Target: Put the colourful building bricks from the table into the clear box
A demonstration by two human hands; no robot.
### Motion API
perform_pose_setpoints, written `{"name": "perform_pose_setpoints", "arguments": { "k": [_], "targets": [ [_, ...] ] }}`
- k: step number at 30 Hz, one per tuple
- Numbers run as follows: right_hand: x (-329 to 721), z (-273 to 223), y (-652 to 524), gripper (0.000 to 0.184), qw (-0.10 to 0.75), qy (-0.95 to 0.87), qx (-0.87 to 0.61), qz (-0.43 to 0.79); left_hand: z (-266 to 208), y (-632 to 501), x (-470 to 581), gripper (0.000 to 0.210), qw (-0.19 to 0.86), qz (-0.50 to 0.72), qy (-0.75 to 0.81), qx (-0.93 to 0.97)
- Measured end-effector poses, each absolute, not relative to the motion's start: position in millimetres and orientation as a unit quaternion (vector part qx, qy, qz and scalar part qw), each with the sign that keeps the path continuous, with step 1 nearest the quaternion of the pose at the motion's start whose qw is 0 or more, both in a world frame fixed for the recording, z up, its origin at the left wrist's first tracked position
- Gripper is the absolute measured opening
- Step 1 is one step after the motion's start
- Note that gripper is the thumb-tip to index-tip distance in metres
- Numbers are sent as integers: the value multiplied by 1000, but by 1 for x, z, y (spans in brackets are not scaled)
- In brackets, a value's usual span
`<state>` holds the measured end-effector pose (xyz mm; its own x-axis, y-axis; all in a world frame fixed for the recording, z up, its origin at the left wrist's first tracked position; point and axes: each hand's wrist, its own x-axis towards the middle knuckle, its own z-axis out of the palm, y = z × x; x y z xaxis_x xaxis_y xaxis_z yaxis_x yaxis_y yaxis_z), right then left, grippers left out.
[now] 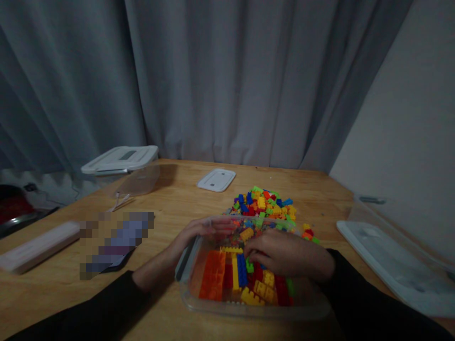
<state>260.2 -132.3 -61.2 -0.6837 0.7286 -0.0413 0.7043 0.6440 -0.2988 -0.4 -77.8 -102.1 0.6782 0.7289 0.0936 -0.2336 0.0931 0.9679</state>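
A clear plastic box (194, 305) stands in front of me, with toy bricks in it: a large orange one (213, 275), a long blue one (242, 270), and several yellow and red ones. My left hand (202, 228) lies against the box's far left corner, its fingers stretched out and partly seen through the wall. Inside the box, my right hand (272, 251) is bent with its fingers closed at a green toy brick (250, 266). The fingertips are partly hidden, and the light is dim.
Behind the box lies a heap of colourful toy bricks (263, 201). A white lid (216, 180) is farther back. Left are a lidded clear box (138, 180), a pale long case (42, 244) and a blurred-out flat item (121, 241). Another clear container (398, 255) is right.
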Motion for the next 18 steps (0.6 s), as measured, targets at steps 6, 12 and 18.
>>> {"name": "perform_pose_setpoints", "arguments": {
  "k": [6,12,18],
  "targets": [
    [262,-63,-134,26,33,-901,-409,143,-101,-77,1,43,715,340,206,575],
    [256,-55,-133,30,49,-896,-423,124,-100,-74,1,43,718,337,199,576],
    [274,-18,-131,28,201,-848,-466,155,-97,-80,3,39,720,345,212,563]
  ]
}}
